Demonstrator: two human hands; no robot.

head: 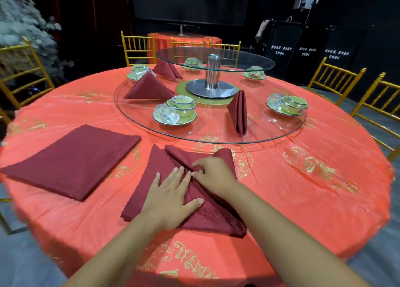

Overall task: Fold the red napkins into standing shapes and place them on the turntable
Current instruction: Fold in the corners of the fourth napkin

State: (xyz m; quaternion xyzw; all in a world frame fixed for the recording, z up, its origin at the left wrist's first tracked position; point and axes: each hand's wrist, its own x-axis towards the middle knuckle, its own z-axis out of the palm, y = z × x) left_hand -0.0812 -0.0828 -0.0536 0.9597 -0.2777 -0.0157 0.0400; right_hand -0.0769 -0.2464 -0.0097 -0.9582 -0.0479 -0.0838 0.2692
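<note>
Left hand (171, 198) pressing flat on napkin (155, 167), fingers straight; right hand (213, 174) pinching its centre fold. 3 folded napkins (238, 111) standing on turntable (216, 138).

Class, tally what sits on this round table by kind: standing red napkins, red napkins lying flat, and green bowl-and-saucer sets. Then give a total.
Standing red napkins: 3
Red napkins lying flat: 2
Green bowl-and-saucer sets: 5
Total: 10
</note>
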